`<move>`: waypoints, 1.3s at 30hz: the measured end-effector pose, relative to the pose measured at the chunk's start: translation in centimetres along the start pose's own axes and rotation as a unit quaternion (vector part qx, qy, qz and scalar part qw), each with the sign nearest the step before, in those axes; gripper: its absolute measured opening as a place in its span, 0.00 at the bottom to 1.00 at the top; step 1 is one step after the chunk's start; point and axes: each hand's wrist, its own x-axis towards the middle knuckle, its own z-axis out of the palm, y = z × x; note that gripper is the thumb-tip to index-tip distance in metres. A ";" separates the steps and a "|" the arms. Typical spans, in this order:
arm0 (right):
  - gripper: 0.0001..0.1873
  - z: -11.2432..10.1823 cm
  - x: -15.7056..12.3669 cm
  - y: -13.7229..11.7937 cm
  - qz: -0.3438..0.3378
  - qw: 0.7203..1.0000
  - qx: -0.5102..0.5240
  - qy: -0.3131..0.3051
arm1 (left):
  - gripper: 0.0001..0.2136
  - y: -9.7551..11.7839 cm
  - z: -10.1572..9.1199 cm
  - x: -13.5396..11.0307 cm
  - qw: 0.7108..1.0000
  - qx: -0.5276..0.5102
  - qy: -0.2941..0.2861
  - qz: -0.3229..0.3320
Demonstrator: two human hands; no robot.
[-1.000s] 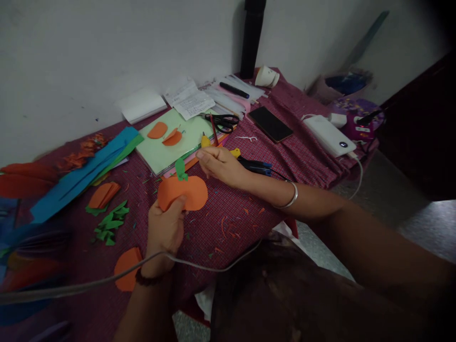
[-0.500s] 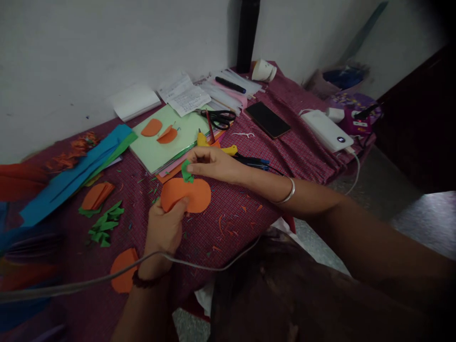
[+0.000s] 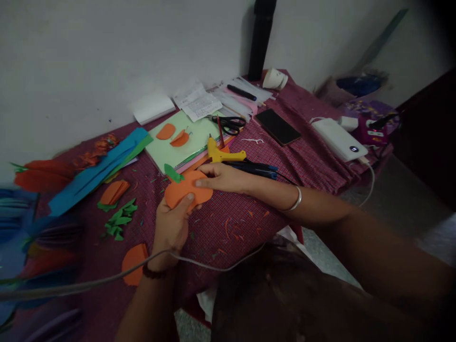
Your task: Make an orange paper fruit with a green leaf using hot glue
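Both hands hold an orange paper pumpkin cutout (image 3: 181, 192) above the table. My left hand (image 3: 173, 225) grips its lower edge, thumb on top. My right hand (image 3: 223, 179) pinches its right part, thumb on the face and fingers behind. A green paper leaf piece (image 3: 173, 173) sticks up from the cutout's top edge, with neither hand on it. Just beyond my right hand lies a yellow glue gun (image 3: 224, 153). On the left are a pile of green paper leaves (image 3: 119, 221), an orange paper stack (image 3: 114, 192) and another orange stack (image 3: 134, 266) beside my left wrist.
Scissors (image 3: 228, 124), a pencil and two orange pieces lie around a pale green paper stack (image 3: 185, 137). A phone (image 3: 278, 127) and a white power bank (image 3: 338, 139) are at the right. A grey cable (image 3: 107, 280) crosses in front of my left wrist.
My right hand has let go of the green leaf piece and taken hold of the cutout's right side. The leaf piece now sits at the cutout's top left. The camera view has shifted slightly.
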 end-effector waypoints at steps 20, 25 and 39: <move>0.11 -1.3 2.0 1.7 -0.042 0.992 -0.079 0.091 | 0.14 1.4 -3.0 2.6 0.987 0.095 0.030 0.129; 0.08 -1.3 2.3 1.1 -0.086 0.985 -0.034 0.143 | 0.14 1.3 -3.3 2.8 0.988 0.098 0.011 0.119; 0.08 1.1 1.4 0.7 -0.039 0.998 0.010 0.057 | 0.18 -0.4 -1.2 1.9 0.991 0.080 -0.107 0.023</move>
